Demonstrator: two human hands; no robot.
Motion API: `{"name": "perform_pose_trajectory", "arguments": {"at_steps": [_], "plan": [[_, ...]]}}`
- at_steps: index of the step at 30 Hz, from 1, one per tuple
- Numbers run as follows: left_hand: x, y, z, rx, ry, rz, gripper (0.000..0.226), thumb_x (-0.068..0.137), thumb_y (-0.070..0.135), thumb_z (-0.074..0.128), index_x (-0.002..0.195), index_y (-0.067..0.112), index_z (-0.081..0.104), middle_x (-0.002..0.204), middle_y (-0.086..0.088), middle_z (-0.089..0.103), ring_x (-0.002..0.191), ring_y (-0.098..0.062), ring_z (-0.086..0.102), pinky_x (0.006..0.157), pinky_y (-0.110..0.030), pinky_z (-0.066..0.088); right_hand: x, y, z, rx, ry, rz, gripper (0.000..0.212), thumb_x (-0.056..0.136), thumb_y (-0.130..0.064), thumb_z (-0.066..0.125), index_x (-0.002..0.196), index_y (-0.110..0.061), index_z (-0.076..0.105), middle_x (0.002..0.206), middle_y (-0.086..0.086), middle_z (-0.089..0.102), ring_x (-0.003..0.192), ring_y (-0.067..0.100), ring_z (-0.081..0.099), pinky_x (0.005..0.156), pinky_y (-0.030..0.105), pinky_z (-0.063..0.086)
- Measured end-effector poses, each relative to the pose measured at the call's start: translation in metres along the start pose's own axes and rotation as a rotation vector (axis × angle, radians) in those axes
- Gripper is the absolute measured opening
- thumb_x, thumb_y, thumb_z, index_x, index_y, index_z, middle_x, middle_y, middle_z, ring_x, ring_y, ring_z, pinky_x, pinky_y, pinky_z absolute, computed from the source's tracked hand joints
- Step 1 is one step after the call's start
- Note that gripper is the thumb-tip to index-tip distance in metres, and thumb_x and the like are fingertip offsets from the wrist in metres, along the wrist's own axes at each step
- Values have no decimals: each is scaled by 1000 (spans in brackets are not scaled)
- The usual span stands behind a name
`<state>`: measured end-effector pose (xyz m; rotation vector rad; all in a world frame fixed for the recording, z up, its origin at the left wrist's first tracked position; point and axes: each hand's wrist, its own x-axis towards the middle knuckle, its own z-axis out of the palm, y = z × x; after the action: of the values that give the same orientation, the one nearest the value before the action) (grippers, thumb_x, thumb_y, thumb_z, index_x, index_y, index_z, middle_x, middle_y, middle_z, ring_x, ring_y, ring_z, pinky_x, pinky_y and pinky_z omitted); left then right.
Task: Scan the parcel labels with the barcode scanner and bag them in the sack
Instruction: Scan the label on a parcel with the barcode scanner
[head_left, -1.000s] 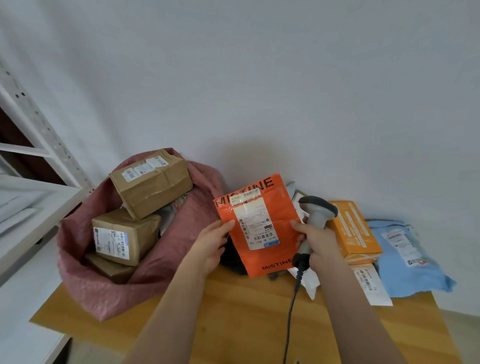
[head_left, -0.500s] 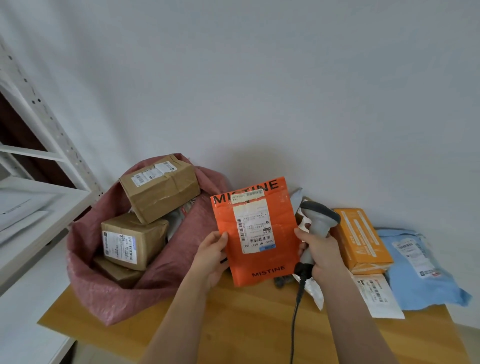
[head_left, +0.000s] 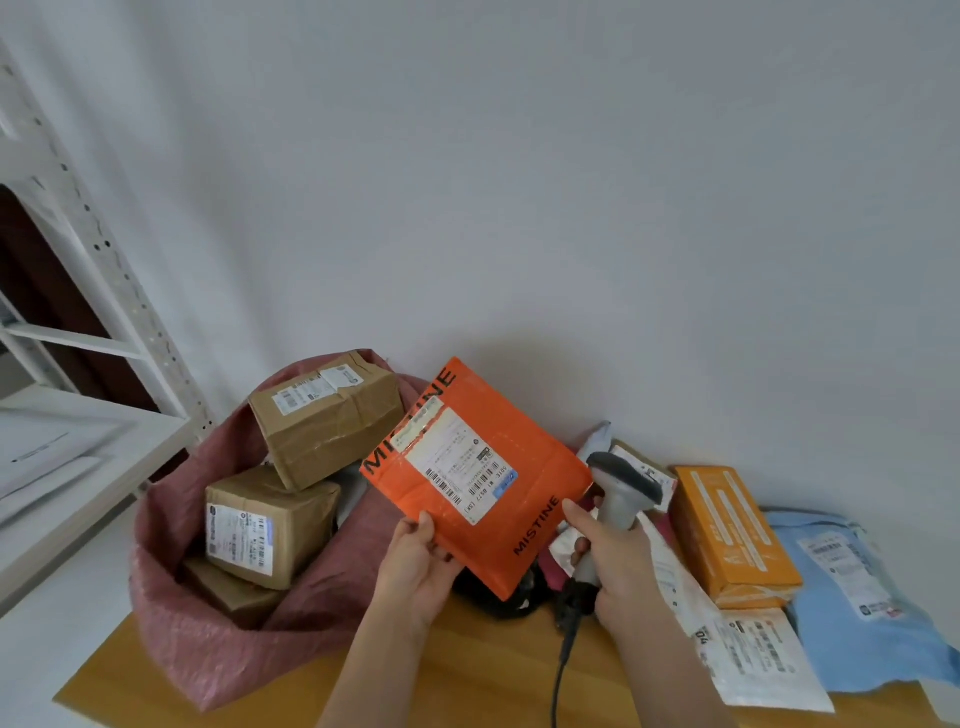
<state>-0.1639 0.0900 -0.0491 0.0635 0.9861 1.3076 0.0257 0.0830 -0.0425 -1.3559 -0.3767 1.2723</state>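
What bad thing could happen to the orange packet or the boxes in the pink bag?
The left hand pinches only one corner of the flat orange plastic mailer, so it might slip and fall. The top brown cardboard box sits tilted on the pile in the pink woven sack; dropping the mailer in could nudge it off. The grey handheld barcode scanner in the right hand points away from the label, so a scan might miss.

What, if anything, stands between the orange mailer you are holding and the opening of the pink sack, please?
Nothing visible blocks the way. The orange mailer, held by the left hand, hangs just right of the pink sack. The sack's mouth is open, though three brown boxes already fill much of it.
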Motion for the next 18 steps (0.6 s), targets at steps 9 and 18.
{"name": "perform_pose_trajectory", "arguments": {"at_steps": [9,18], "plan": [[-5,14,-9,218,107,186,56,89,4,65,133,23,36,127,-18,59,111,-35,62,88,-52,52,1,-14,1,-156,83,-195,34,78,-3,77,106,-10,59,87,9,68,71,20,61,64,35,51],[-3,23,-5,1505,-58,851,84,77,37,80,146,37,33,148,23,20,147,-10,2,119,-47,1,-4,-26,-2,-538,-2,-469,41,76,-1,76,89,-32,51,85,-8,66,82,7,64,64,17,44]]}}
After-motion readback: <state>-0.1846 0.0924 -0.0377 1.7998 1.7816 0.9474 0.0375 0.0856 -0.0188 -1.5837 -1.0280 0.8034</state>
